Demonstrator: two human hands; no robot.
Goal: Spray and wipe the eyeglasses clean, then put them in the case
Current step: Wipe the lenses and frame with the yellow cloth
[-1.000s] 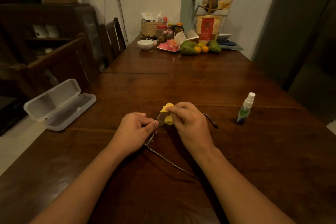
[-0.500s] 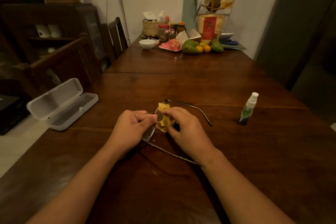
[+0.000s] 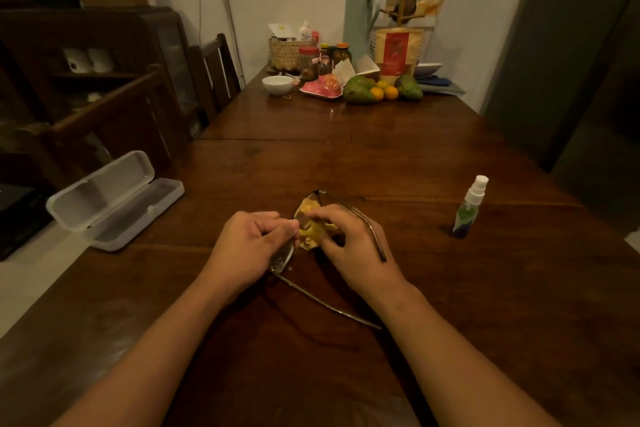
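The left hand (image 3: 256,243) gripped the eyeglasses (image 3: 282,258) and the right hand (image 3: 349,246) pinched the cloth (image 3: 310,230) onto a lens, the open case (image 3: 117,208) lying off leftward.

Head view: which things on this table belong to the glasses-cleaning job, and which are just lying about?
In use: thin metal-framed eyeglasses in the left hand, crumpled yellow cloth in the right hand, small white-capped spray bottle, open white plastic case.
Lying about: white ceramic bowl, woven basket, green fruit, pale green jug.
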